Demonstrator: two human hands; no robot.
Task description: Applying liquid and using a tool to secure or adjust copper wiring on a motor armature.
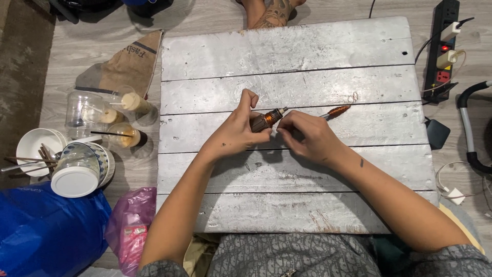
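Fingers point(254, 117) of left hand point(237, 134) clamped round small dark cylindrical motor armature with copper-coloured winding point(266, 121), thumb and index pinching near its winding end, index knuckle raised. Right hand point(307, 137) just beside it, fingertips curled together against the armature's lower side; whether gripping a wire or only touching, cannot tell at this size. Armature held tilted, shaft tip pointing up-right, just above grey-painted wooden plank board point(287, 66), roughly mid-board on the third plank from the top. Second copper-wound slim spindle with metal shaft point(335, 111) lying on the same plank, just right of the right hand, partly hidden behind it. Small loop of thin wire point(353, 96) near that spindle's upper end. Both forearms coming in from bottom edge over grey patterned fabric lap point(287, 259). Left of board, on pale wood-look floor: clear plastic jars with cream-coloured contents point(134, 102), white round bowls holding thin sticks point(38, 146), white-lidded glass jar point(76, 177), tan cloth bag point(130, 61), blue plastic bag point(46, 231), pink plastic bag point(132, 225). Right of board: black power strip with white plugs and a red lit switch point(443, 46), white charger with cable point(453, 195), grey-black curved hose point(469, 133). Another person's tattooed foot point(269, 13) touching the board's far edge.
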